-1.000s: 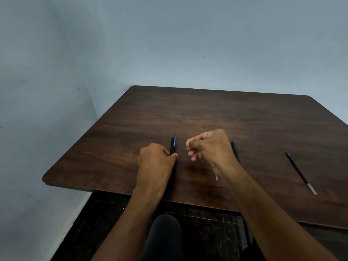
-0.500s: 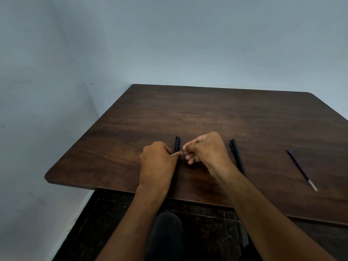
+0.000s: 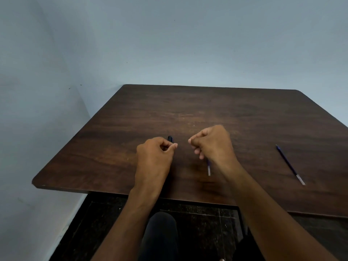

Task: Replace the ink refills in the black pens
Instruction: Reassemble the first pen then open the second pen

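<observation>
Hands apart, left fingers (image 3: 170,146) gripping pen (image 3: 170,138)

The left hand (image 3: 154,157) hides all but the far tip of the black pen (image 3: 170,138); the right hand (image 3: 212,144) covers most of an ink refill (image 3: 208,168) (only its near, clear end shows).

Bare forearms (image 3: 143,208), dark trousers (image 3: 160,236)

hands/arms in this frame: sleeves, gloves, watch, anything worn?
Nothing worn that shows. The left hand and right hand are bare, without gloves, rings or wristbands. Both forearms are bare to the bottom of the frame, with no sleeve or cuff in view. Fingernails are short and unpainted.
</observation>
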Demonstrator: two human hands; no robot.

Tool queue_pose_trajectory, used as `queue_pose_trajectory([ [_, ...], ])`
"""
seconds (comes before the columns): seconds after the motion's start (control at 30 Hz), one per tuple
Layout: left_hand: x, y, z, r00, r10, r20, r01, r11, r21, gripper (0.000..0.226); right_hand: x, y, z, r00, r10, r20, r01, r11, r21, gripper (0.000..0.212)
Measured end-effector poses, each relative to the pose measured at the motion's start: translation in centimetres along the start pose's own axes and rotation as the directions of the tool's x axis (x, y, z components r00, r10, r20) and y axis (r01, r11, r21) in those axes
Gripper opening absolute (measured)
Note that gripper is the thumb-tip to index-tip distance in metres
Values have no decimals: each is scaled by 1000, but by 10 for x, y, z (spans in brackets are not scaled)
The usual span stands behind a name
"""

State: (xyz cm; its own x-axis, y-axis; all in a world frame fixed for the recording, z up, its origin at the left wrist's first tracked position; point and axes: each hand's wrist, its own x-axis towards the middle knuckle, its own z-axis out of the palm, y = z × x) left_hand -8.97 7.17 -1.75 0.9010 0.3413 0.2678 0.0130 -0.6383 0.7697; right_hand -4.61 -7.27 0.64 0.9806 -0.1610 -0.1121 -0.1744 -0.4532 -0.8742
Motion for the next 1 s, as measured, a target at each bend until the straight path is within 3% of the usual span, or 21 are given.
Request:
queue_pose_trajectory([
  [0.2,-2,21,23,992,79,103,-66,991,-118,14,14,17,-44,979,-84,-185,40,972,-231,12],
  [0.4,-5,38,46,979,88,183,-58,985,-165,10,20,32,-60,982,51,-182,-127,892,-433,33],
  [0.5,-7,41,53,977,77,199,-38,980,-194,9,14,31,-61,981,124,-146,-179,866,-467,33],
  [0.67,-10,43,61,960,53,274,20,966,-258,8,10,33,-62,985,120,-124,-167,851,-498,37],
  [0.8,-10,45,62,949,30,313,74,946,-315,6,10,35,-68,984,107,-145,-158,898,-411,29],
  [1.0,-6,51,63,934,-32,356,189,890,-414,6,2,40,-80,998,15,-67,-18,999,-45,22],
])
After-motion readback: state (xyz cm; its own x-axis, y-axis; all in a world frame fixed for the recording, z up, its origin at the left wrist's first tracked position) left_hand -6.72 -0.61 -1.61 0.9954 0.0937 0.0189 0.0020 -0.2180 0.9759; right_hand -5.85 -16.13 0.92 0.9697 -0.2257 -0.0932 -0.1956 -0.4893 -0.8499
